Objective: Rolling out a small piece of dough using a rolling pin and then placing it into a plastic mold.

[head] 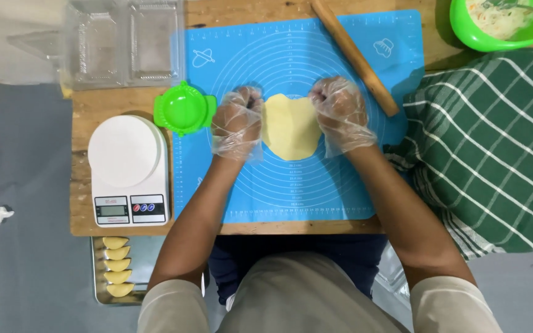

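Left gloved hand and right gloved hand each pinch opposite top edges of flattened dough sheet; sheet lies between grips on blue silicone mat. Judged soft, thin, light, tear-prone; hold at edges. Green dumpling press just left of left grip.

Bright, even overhead light, soft and diffuse. Colours saturated; blue silicone mat and green bowl vivid. Shadows faint and short: thin one under the rolling pin, another along the kitchen scale. Mild sheen on the clear plastic containers and the glove of the left hand. Centre sharp; far-left edge washed out and soft. Slight wide-angle bend at the desk edges.
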